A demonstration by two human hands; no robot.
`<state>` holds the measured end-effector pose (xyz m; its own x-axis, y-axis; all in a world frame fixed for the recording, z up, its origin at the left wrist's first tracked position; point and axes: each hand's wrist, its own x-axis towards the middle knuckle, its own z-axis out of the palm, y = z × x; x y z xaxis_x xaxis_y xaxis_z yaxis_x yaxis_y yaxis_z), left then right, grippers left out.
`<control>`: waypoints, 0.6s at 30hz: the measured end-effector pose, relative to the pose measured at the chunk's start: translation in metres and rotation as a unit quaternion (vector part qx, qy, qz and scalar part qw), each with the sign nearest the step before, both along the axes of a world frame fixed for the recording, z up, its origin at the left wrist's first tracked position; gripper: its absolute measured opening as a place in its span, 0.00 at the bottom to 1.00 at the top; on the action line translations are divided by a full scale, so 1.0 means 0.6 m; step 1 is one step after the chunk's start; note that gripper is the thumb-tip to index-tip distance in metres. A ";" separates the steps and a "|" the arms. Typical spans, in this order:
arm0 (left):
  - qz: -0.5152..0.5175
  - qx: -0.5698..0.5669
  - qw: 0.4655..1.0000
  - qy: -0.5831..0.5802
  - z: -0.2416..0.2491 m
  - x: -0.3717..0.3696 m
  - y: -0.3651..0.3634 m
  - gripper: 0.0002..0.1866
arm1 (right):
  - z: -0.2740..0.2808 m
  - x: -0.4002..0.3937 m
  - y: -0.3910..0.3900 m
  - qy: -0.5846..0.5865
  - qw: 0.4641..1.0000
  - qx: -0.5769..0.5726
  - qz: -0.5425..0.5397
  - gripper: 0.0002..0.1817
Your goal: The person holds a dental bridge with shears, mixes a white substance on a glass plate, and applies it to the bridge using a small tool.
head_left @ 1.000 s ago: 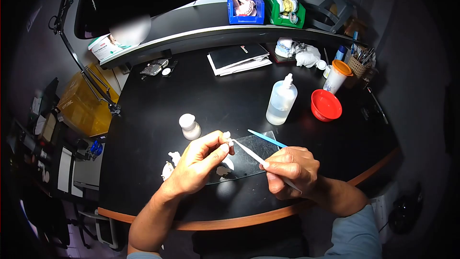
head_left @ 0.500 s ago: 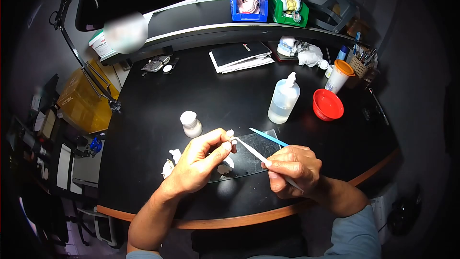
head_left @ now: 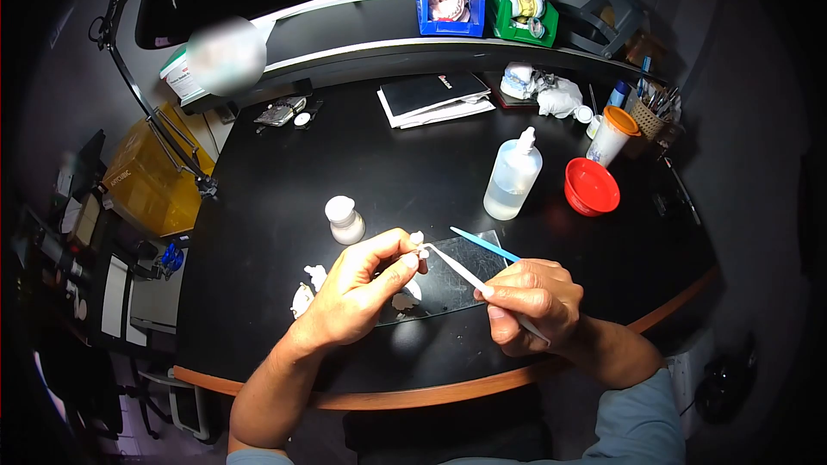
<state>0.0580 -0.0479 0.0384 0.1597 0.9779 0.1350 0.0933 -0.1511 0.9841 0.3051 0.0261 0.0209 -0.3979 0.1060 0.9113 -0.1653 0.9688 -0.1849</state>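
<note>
My left hand (head_left: 363, 286) pinches a small white piece (head_left: 418, 238) between thumb and fingertips, and the fingers hide much of it. In my right hand (head_left: 534, 303) is a slim white carving tool (head_left: 461, 271), held like a pen. Its thin bent tip is right at the white piece. Below the hands lies a glass slab (head_left: 457, 293) with a white lump (head_left: 407, 297) on it. A blue stick-like tool (head_left: 482, 243) lies across the slab's far right corner, its near end hidden behind my right hand.
White lumps (head_left: 303, 300) lie left of my left hand. A small white-lidded jar (head_left: 345, 222), a clear squeeze bottle (head_left: 513, 176) and a red bowl (head_left: 592, 187) stand beyond. Notebooks (head_left: 435, 99) lie farther back, with blue (head_left: 450, 27) and green (head_left: 524, 30) bins on the shelf.
My right hand has shifted slightly to the right, and the tool's tip has moved a little right along the white piece. My left hand keeps its pinch.
</note>
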 end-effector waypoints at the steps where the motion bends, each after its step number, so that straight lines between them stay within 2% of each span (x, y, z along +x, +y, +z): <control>1: 0.001 0.000 1.000 -0.001 0.000 0.000 0.000 0.11 | 0.000 0.000 0.000 0.001 1.000 0.000 0.000 0.16; 18: 0.005 0.003 1.000 -0.006 0.003 0.002 0.000 0.11 | 0.002 0.001 0.001 0.000 1.000 0.003 -0.001 0.15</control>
